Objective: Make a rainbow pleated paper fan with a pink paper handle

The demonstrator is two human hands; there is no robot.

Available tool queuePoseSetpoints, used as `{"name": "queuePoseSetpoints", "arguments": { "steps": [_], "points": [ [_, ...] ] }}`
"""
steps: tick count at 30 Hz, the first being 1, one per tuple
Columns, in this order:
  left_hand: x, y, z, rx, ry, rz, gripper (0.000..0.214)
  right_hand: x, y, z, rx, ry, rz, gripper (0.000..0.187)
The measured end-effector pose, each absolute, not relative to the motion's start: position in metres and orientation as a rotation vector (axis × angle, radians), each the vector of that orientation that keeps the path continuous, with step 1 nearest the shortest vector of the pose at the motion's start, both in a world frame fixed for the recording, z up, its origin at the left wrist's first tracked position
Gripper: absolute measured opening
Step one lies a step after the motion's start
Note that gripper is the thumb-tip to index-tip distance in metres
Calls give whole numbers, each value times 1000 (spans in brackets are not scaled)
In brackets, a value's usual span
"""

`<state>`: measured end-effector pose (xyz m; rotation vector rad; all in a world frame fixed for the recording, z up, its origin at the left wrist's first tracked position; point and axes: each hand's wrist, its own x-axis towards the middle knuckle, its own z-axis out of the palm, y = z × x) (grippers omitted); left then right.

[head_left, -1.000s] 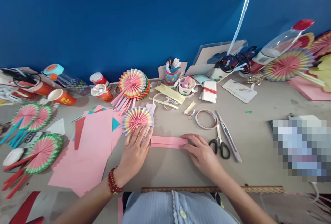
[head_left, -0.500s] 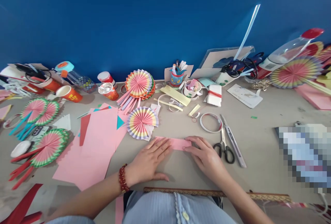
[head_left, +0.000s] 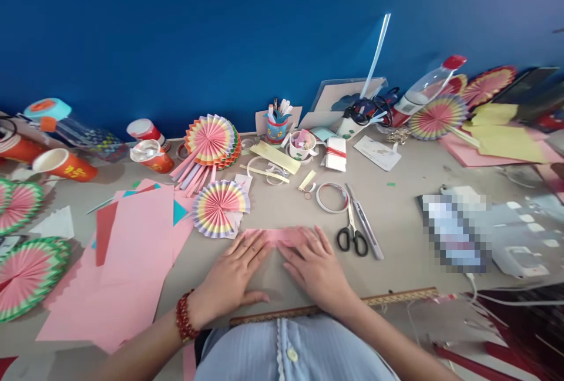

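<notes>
A small strip of pink paper lies flat on the grey table, with both hands resting over its ends. My left hand presses its left part with stretched fingers, the thumb held apart. Over the right part, my right hand lies palm down with fingers spread, covering that end. Just beyond the left fingertips is a round pleated paper fan in pink, yellow and lilac. Black-handled scissors and a utility knife lie right of my right hand.
Large pink sheets spread at the left. Further back stand paper cups, stacked fans, a pen holder and a tape roll. A blurred-out phone lies at the right, and a wooden ruler along the front edge.
My right hand has flattened from gripping the strip's right end to lying spread upon it. The left hand stays on the strip. The view has turned to the right.
</notes>
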<state>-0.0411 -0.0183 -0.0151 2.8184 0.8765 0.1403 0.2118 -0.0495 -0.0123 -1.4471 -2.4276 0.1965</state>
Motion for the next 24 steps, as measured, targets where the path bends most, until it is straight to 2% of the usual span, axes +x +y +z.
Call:
{"name": "queuePoseSetpoints", "arguments": {
  "steps": [5,11,15,20,24],
  "points": [
    [-41,-18,-15,2836,872,135,96,250,-64,-11,-1543,-2423,80,36],
    [-39,-19,-16,2841,901,137,91,260,-54,-3,-1584,-2255,110,27],
    [-36,-14,-13,2859,863,117,85,248,-32,-3,-1482,-2276,239,34],
    [-26,-2,2,2894,852,172,59,225,-21,-6,-1478,-2326,477,43],
    [-11,3,10,2813,1079,121,38,216,-29,-4,-1452,-2301,742,30]
  ]
}}
